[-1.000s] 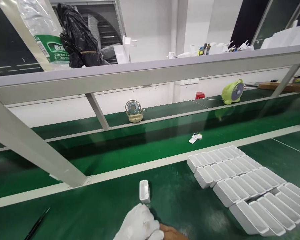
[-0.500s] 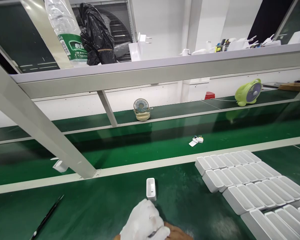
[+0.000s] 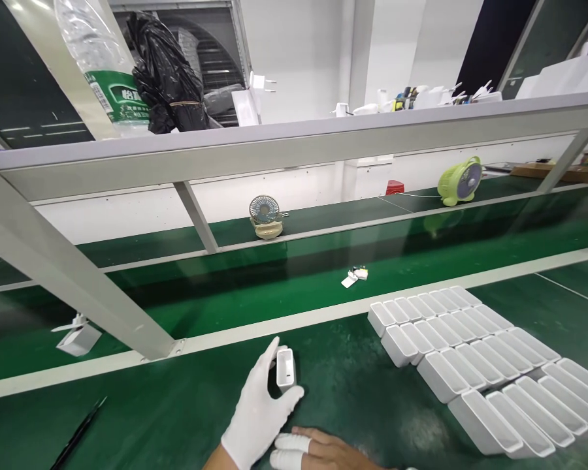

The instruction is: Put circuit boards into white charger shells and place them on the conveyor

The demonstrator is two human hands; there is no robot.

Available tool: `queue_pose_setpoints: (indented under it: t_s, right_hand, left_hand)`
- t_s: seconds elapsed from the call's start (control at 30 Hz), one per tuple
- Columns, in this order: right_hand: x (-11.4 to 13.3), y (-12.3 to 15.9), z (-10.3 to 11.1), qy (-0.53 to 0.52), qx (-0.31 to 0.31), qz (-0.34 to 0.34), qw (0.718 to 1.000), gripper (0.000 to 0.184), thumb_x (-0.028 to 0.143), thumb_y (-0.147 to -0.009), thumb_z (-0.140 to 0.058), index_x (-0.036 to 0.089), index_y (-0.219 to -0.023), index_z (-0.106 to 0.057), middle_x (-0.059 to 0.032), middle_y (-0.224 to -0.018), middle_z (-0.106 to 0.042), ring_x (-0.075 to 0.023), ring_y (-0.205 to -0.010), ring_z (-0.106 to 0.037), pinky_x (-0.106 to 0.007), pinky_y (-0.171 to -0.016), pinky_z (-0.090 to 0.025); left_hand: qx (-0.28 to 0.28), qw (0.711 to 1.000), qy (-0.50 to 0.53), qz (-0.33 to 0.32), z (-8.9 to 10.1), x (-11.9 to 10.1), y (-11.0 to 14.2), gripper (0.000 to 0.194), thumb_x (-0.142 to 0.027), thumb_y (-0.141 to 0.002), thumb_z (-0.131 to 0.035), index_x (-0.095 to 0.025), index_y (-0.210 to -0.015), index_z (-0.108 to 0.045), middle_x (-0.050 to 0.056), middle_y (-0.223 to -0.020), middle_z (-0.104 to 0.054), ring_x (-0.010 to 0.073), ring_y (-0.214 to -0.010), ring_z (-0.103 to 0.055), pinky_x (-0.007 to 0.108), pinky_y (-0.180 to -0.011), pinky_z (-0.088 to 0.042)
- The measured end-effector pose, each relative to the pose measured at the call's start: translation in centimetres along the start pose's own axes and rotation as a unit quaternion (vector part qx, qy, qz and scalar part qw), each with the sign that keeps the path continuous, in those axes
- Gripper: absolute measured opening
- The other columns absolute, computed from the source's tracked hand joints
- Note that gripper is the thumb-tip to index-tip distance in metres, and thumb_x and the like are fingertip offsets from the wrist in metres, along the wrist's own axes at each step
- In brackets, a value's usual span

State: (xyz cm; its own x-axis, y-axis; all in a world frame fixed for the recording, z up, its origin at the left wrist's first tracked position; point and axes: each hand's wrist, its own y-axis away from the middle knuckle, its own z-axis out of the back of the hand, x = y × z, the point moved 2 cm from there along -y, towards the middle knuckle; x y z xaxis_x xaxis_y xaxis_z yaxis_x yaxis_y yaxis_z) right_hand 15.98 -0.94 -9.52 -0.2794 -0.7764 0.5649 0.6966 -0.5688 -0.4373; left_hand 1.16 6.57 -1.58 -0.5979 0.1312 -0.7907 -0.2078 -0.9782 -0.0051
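We are facing a white wall point(image 3: 294, 59) behind a pale raised shelf point(image 3: 294, 147), whose slanting posts are meeting a green bench point(image 3: 176, 418); a green conveyor belt point(image 3: 255, 281) is running alongside, reflecting light.

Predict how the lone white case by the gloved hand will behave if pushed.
The case looks hollow and thin-walled, so probably light yet stiff. Its flat, smooth sides suggest sliding rather than rolling, though its narrow shape may tip.
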Motion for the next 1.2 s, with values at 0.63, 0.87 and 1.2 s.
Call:
queue_pose_setpoints:
  t_s: [0.63, 0.87, 1.2]
  right_hand:
    - [1.2, -2.8, 9.1, 0.321, -0.053, -0.094, 0.941, 0.039, 0.023, -0.097, -0.05, 0.01, -0.134, -0.055, -0.0175, -0.132, -0.063, -0.03, -0.128, -0.054, -0.048, -0.113, -0.041]
    - [-4.9, -5.6, 12.5, 0.326, -0.124, -0.292, 0.891, 0.043, 0.021, -0.093, -0.05, 0.005, -0.133, -0.053, -0.026, -0.132, -0.057, -0.0367, -0.118, -0.058, -0.053, -0.1, -0.048]
    - [-14.7, -10.0, 13.6, 0.21, -0.226, -0.434, 0.847, 0.034, 0.035, -0.096, -0.062, 0.017, -0.125, -0.059, -0.0097, -0.128, -0.06, -0.0249, -0.112, -0.062, -0.048, -0.095, -0.053]
  left_hand:
    - [-0.077, 0.991, 0.112, 0.006, 1.5, 1.2, 0.7, 0.085, -0.034, -0.072, -0.073, -0.021, -0.147, -0.037, 0.013, -0.148, -0.048, 0.0319, -0.134, -0.051, 0.052, -0.114, -0.04]
    - [-0.112, 0.984, 0.132, 0.043, 2.3, 1.2, 1.5, 0.071, -0.053, -0.083, -0.063, -0.023, -0.143, -0.04, 0.012, -0.147, -0.048, 0.0319, -0.128, -0.055, 0.052, -0.107, -0.045]
    - [-0.107, 0.982, 0.156, 0.022, 2.2, 1.8, 1.2, 0.067, -0.047, -0.083, -0.064, -0.018, -0.141, -0.045, 0.014, -0.138, -0.056, 0.029, -0.125, -0.057, 0.048, -0.107, -0.046]
